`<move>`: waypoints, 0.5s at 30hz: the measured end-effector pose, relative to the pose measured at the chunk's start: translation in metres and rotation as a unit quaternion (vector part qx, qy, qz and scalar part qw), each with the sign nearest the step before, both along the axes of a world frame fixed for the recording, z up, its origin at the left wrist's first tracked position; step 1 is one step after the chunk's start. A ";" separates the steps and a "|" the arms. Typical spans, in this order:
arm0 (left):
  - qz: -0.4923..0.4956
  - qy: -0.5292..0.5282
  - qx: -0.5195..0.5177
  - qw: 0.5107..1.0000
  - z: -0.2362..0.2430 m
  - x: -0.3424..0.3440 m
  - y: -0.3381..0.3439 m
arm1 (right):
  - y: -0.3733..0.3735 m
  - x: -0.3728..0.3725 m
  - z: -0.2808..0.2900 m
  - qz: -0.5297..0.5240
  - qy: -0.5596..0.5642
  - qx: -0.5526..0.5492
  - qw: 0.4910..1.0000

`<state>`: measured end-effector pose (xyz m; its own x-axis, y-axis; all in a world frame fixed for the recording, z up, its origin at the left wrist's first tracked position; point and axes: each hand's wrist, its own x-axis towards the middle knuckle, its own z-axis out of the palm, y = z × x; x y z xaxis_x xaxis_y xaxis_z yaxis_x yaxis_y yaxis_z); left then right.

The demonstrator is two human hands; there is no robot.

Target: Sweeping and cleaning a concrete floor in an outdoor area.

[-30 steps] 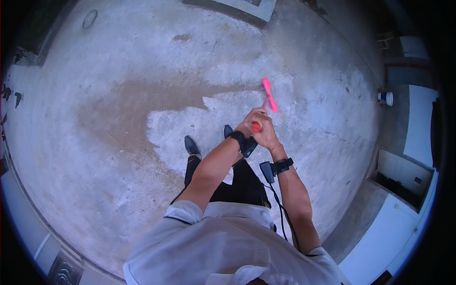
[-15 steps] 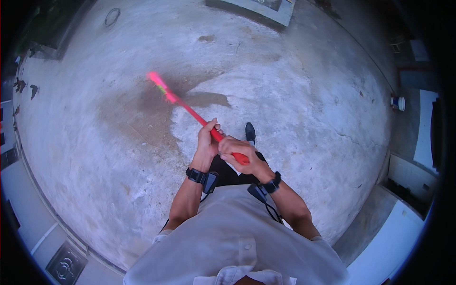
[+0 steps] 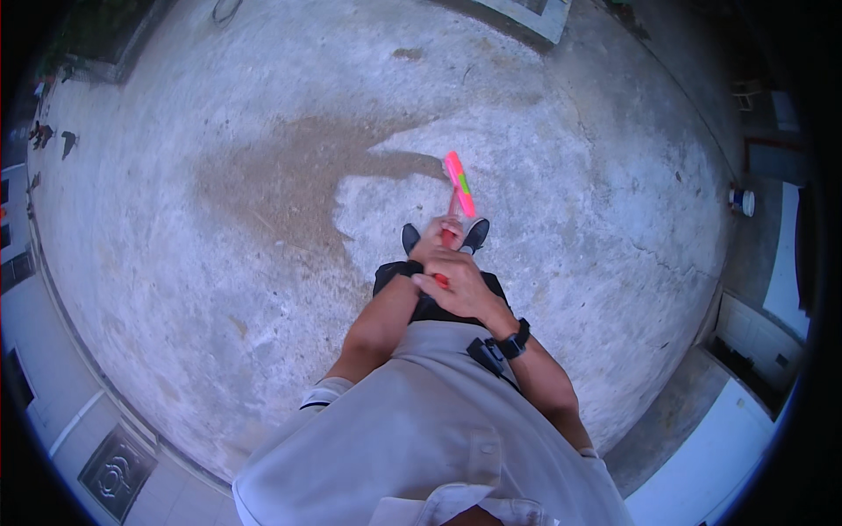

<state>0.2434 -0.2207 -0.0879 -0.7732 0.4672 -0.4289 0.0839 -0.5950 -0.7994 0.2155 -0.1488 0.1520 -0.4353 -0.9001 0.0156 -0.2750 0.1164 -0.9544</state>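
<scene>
A broom with a pink-and-green head (image 3: 460, 185) and a red handle stretches ahead of me. Its head is over the pale concrete just beyond my black shoes (image 3: 476, 234). My left hand (image 3: 435, 237) is wrapped round the handle farther forward. Closer to my body, my right hand (image 3: 458, 282) grips the handle near its end, and a bit of red shows beside the thumb. Most of the handle is hidden behind my hands. A brown patch of loose material (image 3: 272, 180), too fine to identify, covers the ground ahead and to the left, with one thin arm reaching toward the broom head.
A white bucket (image 3: 742, 202) stands at the far right by the wall. A raised concrete block (image 3: 535, 35) lies at the top. A coiled loop (image 3: 226, 10) rests on the ground at the upper left. Walls (image 3: 74, 386) curve along both sides.
The broom head has swung from the far left to the right and closer to my feet. My left hand has moved right with the handle. Both shoes now show.
</scene>
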 end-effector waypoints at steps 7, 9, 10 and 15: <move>0.113 -0.109 -0.220 0.963 0.008 0.085 -0.140 | -0.069 0.041 -0.058 0.067 -0.098 -0.130 0.984; 0.076 -0.155 -0.367 0.914 0.003 0.098 -0.180 | -0.089 0.038 -0.064 0.091 -0.104 -0.124 0.983; 0.073 -0.227 -0.448 0.862 0.011 0.094 -0.187 | -0.093 0.035 -0.067 0.079 -0.111 -0.133 0.982; 0.027 -0.310 -0.561 0.767 0.033 0.086 -0.193 | -0.070 0.024 -0.070 0.021 -0.194 -0.176 0.965</move>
<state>0.3296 -0.4136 -0.0550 -0.2641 -0.4898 -0.8308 0.2898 -0.8619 0.4160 0.2398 -0.2189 0.0817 -0.4339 -0.8853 0.1672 0.1125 -0.2374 -0.9649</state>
